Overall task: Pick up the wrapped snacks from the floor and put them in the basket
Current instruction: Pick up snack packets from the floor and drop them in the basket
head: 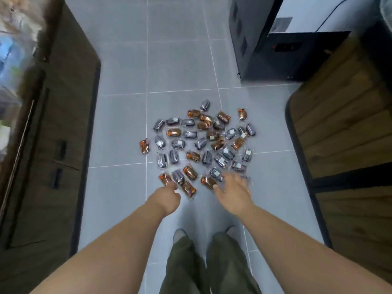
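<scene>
The snacks (203, 143) all lie on the floor (118, 128); your right hand (231, 192) spreads empty, your left hand (167, 194) curls, grip unclear.

Counted the pile on the floor. Orange-brown wrapped snacks (193, 156): about fifteen. Dark grey wrapped snacks (174, 157): about twenty-one, maybe one more half hidden at the near right edge. So roughly thirty-six packets in all, give or take a couple, since a few overlap in the middle and it's a bit blurry.

Everything else is easy:
- two bare hands, one left hand (169, 195) and one right hand (232, 190)
- two legs in olive trousers (184, 264)
- two feet (179, 234)
- one black box (273, 58) at the back right
- one dark wooden cabinet (63, 115) on the left
- one brown wooden unit (343, 115) on the right
- one black cable (331, 16) up in the top right corner
</scene>
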Motion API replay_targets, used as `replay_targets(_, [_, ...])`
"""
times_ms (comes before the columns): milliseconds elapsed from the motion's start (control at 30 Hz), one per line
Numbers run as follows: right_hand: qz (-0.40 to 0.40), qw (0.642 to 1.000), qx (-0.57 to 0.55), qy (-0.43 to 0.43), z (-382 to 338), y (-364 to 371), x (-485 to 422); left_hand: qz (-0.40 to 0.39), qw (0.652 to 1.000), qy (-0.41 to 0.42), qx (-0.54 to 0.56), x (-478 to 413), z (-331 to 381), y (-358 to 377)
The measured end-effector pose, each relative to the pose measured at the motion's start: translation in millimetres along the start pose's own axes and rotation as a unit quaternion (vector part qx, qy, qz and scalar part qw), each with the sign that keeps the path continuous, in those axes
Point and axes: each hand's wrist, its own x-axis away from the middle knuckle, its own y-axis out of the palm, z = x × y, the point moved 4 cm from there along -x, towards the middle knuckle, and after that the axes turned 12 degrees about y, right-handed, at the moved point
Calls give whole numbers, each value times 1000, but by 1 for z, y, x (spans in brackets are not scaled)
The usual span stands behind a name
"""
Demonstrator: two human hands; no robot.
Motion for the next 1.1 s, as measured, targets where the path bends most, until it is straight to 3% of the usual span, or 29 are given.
replay_targets(267, [-29, 999, 22, 16, 24, 59, -124, -21, 996, -53, 63, -117, -34, 72])
replay_targets(467, [-53, 996, 77, 7, 40, 138, -223, -22, 990, -106, 88, -216, -84, 137])
replay_targets(767, [-68, 984, 164, -16, 73, 263, -359, -11, 985, -118, 126, -352, -147, 241])
replay_targets(1100, [-80, 984, 160, -2, 92, 365, -458, 91, 924, -253, 271, -449, -195, 325])
